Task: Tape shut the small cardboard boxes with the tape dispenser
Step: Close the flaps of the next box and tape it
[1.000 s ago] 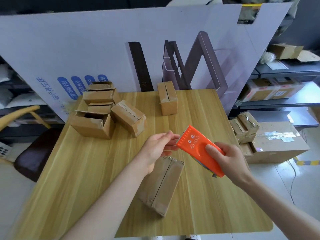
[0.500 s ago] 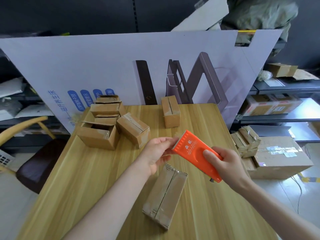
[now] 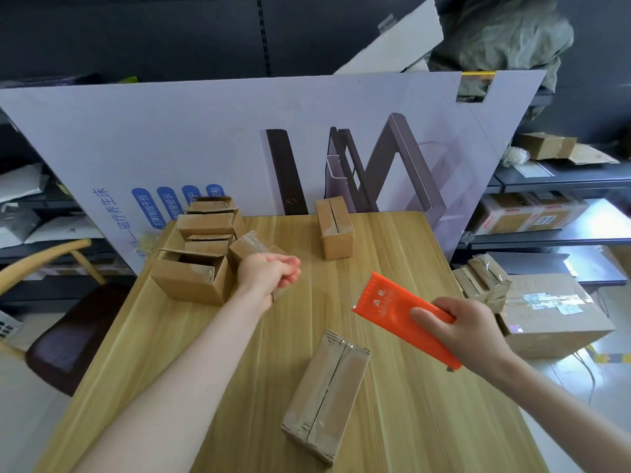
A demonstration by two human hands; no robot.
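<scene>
— Closest in?
— A taped box (image 3: 326, 397), flat on the desk (image 3: 426, 421), lying aslant with its long seam up; glossy with clear tape along the seam and over the near end.
— Held by anything?
— No; touched by neither grip; sits low between the two forearms.
— Next, to the right?
— The right grip (image 3: 467, 331), wrapped round the lower half of the orange tape dispenser (image 3: 386, 305); thumb across its flat face, fingers curled behind; held in the air over the desk, toothed end aimed up and left, just beyond the far end of the taped box.
— And the other side?
— The left grip (image 3: 269, 274), farther out, well apart from the dispenser; fingers curled in toward the thumb; cannot tell whether pinching anything; hovers before a closed box (image 3: 251, 245), hiding part of it.
— Beside that?
— An open box (image 3: 191, 281), flaps up, just left of the wrist; behind it a stack of boxes (image 3: 208, 221), some flaps loose; off alone near the far edge, a lone box (image 3: 336, 228) with a dark gap between its top flaps.
— Beyond the desk?
— A big white printed board (image 3: 239, 138), upright along the far edge; dark shelving (image 3: 563, 175) with cartons at the right; a large carton (image 3: 553, 312) on the floor, several small boxes (image 3: 485, 278) just beside it; a chair (image 3: 68, 339) at the left.
</scene>
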